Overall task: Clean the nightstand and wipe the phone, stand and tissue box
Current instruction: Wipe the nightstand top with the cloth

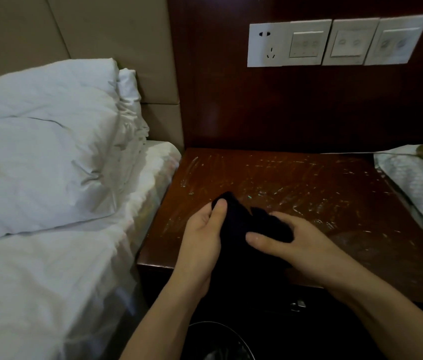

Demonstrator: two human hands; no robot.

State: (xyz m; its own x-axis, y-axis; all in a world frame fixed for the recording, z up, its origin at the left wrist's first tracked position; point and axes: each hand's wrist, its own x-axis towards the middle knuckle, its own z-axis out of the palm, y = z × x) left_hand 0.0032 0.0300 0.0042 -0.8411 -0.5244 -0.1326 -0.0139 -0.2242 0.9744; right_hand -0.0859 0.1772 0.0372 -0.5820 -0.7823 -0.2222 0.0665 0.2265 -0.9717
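Dark reddish-brown wood forms the nightstand [296,183], whose glossy tabletop is marked all over with pale scratches and smears that catch the light. A black cloth [244,229] is held above the near left part of that tabletop, bunched between both hands. The left hand [202,237] is curled round the cloth's left side, with the thumb pressed over its upper fold; the right hand [290,240] is closed on the cloth's right side, its thumb laid across the front and the other fingers wrapped behind the fabric. The lower part of the cloth hangs down between the forearms, in front of the nightstand's near edge (where it ends cannot be told against the dark below). To the left, just beside the nightstand, a bed [49,268] with white sheets is seen, and a rumpled white pillow [44,146] is propped against a beige padded headboard [101,35]. Behind the nightstand a dark wooden wall panel [270,107] rises, on which a white power socket [266,44] and three white switch plates [351,42] are mounted in a row. At the right edge a white textured fabric [407,178] is partly visible beside the tabletop. At the bottom, a dark round bin rim [220,331] is glimpsed.
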